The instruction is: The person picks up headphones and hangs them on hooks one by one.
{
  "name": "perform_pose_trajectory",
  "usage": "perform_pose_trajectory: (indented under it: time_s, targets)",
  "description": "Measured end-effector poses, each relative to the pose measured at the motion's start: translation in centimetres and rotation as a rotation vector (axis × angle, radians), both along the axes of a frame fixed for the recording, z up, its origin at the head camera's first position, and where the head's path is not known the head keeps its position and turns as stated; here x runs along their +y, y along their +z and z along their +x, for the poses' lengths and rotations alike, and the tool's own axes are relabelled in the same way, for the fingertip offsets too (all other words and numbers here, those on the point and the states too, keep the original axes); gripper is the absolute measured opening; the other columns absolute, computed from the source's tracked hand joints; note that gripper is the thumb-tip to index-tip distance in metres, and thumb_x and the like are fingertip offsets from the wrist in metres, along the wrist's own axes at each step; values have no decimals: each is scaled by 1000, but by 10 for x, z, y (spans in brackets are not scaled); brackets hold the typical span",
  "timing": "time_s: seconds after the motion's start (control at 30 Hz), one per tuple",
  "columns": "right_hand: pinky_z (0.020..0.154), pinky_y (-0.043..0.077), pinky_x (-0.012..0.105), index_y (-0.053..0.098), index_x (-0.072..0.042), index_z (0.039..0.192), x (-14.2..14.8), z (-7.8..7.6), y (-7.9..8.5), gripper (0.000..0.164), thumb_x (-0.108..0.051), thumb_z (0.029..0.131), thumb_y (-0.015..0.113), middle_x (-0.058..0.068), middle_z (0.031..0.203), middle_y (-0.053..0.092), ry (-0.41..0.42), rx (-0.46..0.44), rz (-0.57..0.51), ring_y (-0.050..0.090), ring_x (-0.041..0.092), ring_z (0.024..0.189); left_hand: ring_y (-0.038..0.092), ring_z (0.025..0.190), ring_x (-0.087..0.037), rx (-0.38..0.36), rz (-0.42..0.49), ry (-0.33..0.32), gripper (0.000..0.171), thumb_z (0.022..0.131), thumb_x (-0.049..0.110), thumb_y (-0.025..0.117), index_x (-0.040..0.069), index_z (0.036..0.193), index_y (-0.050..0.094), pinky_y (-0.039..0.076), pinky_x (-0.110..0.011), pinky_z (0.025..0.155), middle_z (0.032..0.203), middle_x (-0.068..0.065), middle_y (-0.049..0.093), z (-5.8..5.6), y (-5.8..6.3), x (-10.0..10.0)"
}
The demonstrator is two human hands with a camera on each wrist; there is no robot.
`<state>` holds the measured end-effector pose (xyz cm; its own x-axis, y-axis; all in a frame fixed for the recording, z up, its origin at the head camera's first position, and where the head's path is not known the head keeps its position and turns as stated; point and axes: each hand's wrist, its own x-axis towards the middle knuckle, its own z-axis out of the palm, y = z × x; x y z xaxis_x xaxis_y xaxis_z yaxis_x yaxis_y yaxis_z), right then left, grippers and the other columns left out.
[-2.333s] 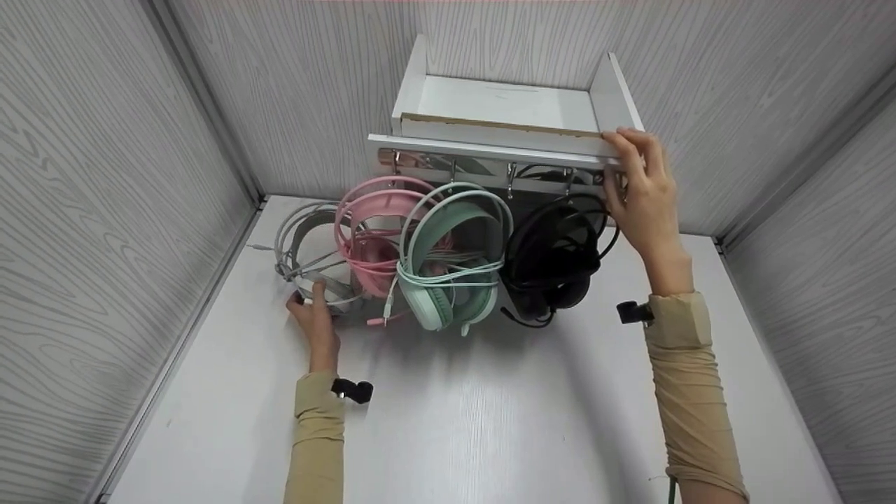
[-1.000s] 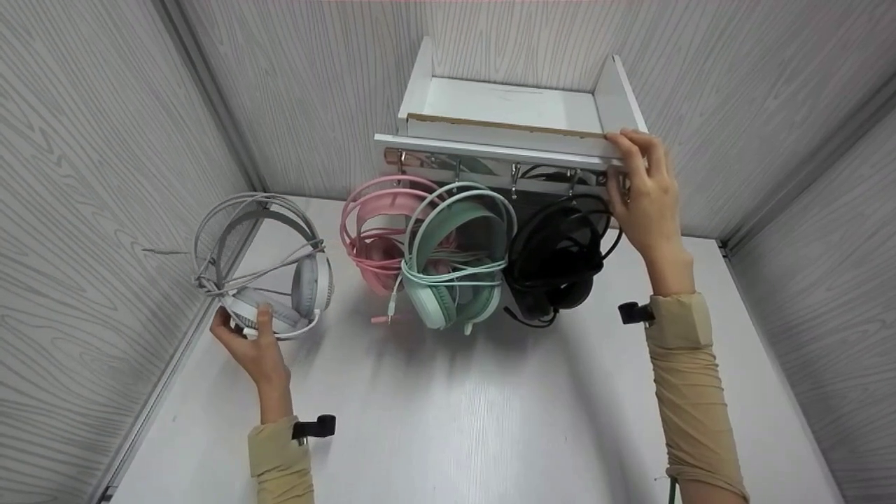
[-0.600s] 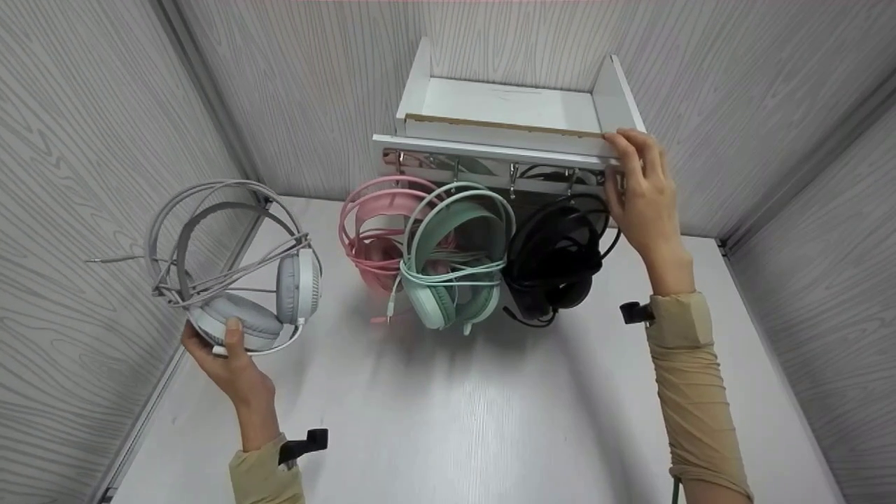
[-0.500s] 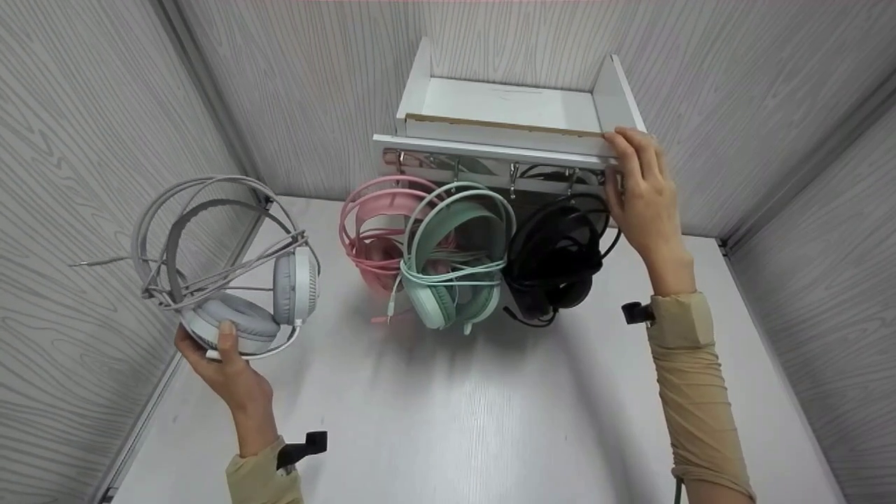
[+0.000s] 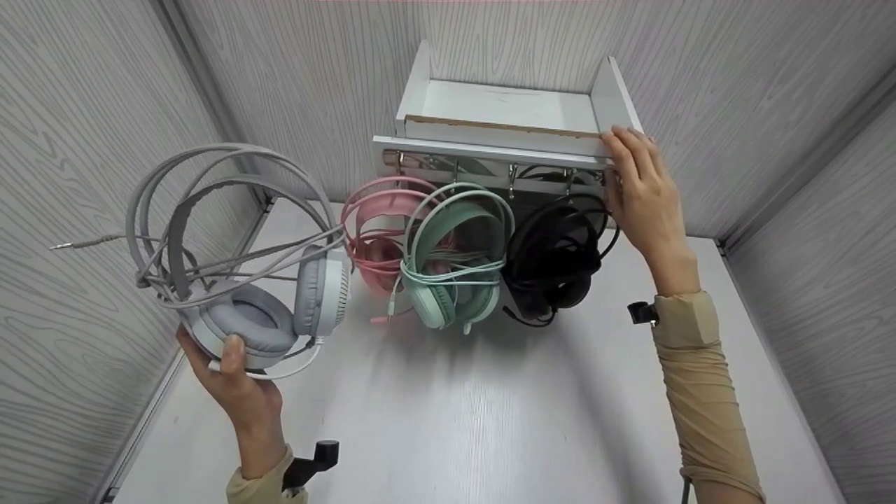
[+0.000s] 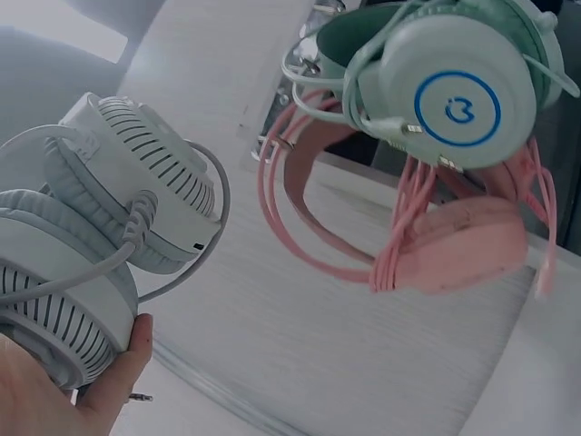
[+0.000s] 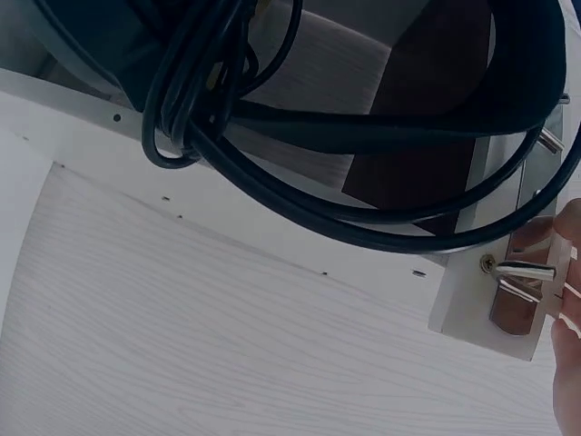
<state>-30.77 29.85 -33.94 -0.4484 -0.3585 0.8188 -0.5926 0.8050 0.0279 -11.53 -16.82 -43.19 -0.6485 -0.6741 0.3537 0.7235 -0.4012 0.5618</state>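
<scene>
My left hand (image 5: 241, 392) holds white-and-grey headphones (image 5: 325, 294) by the lower ear cup, thumb on its near side, to the left of the rack. A grey cord is wound round them, its plug sticking out to the left. In the left wrist view both ear cups (image 6: 154, 182) show, with fingertips at the lower one. My right hand (image 5: 644, 196) grips the right end of the white rack (image 5: 490, 148), fingers over the top edge and thumb below. Pink headphones (image 5: 381, 203), mint-green headphones (image 5: 430, 301) and black headphones (image 5: 553, 280) hang from the rack's metal hooks.
A metal hook (image 5: 512, 182) between the green and black headphones has nothing on it. The rack's open shelf (image 5: 511, 101) stands against the back wall. A white tabletop (image 5: 455, 420) lies below, with grey wood-grain walls (image 5: 84, 175) on the sides.
My left hand has carried the white-and-grey headphones left from beside the pink ones, then up and nearer to the camera. My right hand stays on the rack's end.
</scene>
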Motion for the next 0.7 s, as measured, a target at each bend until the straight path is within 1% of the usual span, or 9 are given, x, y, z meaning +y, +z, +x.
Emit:
perform_pose_trajectory:
  time_s: [0.1,0.2,0.33,0.5,0.6,0.7]
  targets:
    - [119,31,43,55,-6,142,3,1,4,40,-4,102,56,15,143,56,4,-6,13,50,34,134,34,141,-38,20,-66,-50,87,81,8,59,5,159,22,42,-41,110,154,-22,30,4,9,13]
    - [117,34,44,57,-8,141,6,2,7,40,-4,101,57,14,141,57,5,-15,12,50,34,134,41,136,-35,45,-145,-85,79,82,7,55,4,156,29,44,-40,108,151,-23,36,5,17,27]
    - [114,37,43,59,-10,139,11,4,9,40,-4,100,60,13,139,59,-8,-35,-10,50,33,134,46,131,-33,38,-226,-147,69,80,6,51,4,149,38,45,-39,107,148,-20,43,3,23,47]
    - [115,36,43,59,-7,140,16,6,13,39,-6,100,61,13,139,60,-20,-53,-18,52,34,131,49,127,-31,19,-288,-235,65,82,10,51,6,146,40,48,-37,104,145,-19,46,-2,22,70]
    - [114,36,44,59,-6,140,19,9,15,39,-8,100,61,12,139,60,-35,-67,-19,52,34,131,49,126,-30,2,-324,-261,67,82,14,54,5,147,38,48,-36,103,142,-19,44,-6,20,82]
    - [113,36,44,60,-6,139,23,11,18,39,-8,100,61,11,140,60,-55,-87,-16,51,33,132,46,127,-30,2,-358,-275,70,82,18,58,5,148,36,45,-36,105,141,-18,43,-10,18,95]
